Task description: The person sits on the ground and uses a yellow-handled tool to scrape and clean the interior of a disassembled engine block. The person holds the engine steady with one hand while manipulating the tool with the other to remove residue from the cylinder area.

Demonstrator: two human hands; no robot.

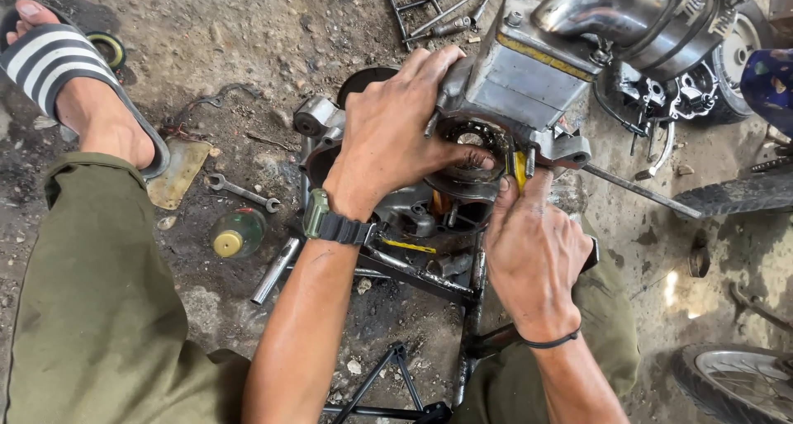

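A grey metal engine block with a shiny curved exhaust pipe rests on a black metal frame on the dirt floor. My left hand, a watch on its wrist, lies over the block's side, thumb beside the round bearing opening. My right hand pinches a small yellow-handled tool pressed against the block just right of that opening. A thin metal rod sticks out to the right.
On the ground at left lie a wrench, a small green bottle with a yellow cap and a steel tube. My sandalled foot is upper left. Loose rods, another engine and tyres surround the spot.
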